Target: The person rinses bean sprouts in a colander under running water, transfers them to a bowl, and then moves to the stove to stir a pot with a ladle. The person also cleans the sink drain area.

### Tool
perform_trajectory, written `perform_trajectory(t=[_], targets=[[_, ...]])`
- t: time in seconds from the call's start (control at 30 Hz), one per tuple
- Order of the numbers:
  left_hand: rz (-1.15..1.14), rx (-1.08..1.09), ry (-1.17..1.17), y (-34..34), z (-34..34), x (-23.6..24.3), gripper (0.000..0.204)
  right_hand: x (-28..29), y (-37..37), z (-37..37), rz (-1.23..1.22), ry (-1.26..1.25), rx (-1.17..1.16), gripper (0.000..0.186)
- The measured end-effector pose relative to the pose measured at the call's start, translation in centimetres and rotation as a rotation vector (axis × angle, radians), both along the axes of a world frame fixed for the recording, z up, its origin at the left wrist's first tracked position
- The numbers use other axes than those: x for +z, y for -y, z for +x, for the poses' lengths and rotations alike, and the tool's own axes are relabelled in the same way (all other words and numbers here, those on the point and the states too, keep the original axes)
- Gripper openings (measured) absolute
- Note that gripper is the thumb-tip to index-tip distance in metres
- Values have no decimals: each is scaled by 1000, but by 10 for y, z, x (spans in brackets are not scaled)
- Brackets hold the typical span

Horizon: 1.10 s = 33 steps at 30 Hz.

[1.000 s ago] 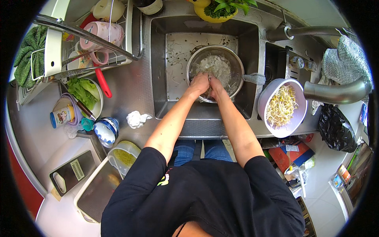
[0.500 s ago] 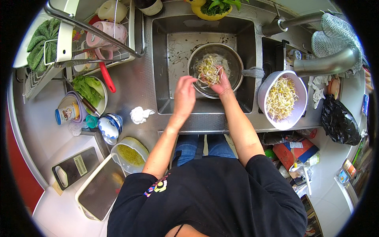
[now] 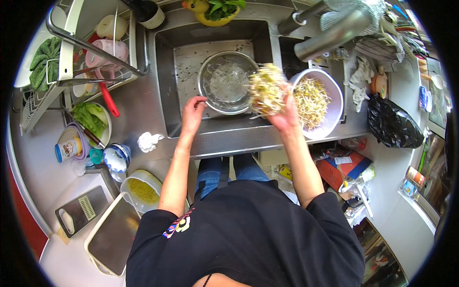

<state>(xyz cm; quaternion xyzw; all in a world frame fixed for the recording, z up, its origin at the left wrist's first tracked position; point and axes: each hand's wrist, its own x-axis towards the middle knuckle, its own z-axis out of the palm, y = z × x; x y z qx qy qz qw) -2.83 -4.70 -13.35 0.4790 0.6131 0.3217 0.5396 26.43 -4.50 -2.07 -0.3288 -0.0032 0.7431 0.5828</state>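
Observation:
My right hand (image 3: 288, 116) is closed on a clump of bean sprouts (image 3: 267, 91), raised between the steel bowl and the pale plastic basin. The round steel bowl (image 3: 206, 97), with clear rippling water in it, stands in the sink (image 3: 174, 103). More bean sprouts (image 3: 311, 103) lie in the pale basin (image 3: 336, 93) to the right of the sink. My left hand (image 3: 192, 116) is over the sink's near left part, close to the bowl's rim. Nothing is in it, and its fingers are loosely bent and apart from the thumb.
A metal faucet (image 3: 330, 36) reaches above the basin's far side. On the left are a dish rack (image 3: 67, 71), a bowl of green leaves (image 3: 107, 126), crumpled white paper (image 3: 149, 141) and a tub of small green beans (image 3: 155, 179). A black bag (image 3: 394, 122) lies at right.
My right hand has lifted the sprouts out of the steel bowl and carried them right, toward the basin. My left hand has moved away from the sprouts to the left. The view has shifted.

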Motion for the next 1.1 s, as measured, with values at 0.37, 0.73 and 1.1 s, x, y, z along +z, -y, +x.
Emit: perform_trajectory(t=[0.37,0.73,1.1], targets=[[-111,62,46,4,8,-16,20,87,44,99,308,2645,842,43],[216,-43,-345,31,-1,9,17,121,18,83,-119,2367,848,25],[377,-182,-394,-3,6,-1,21,70,-16,7,464,1943,426,18]])
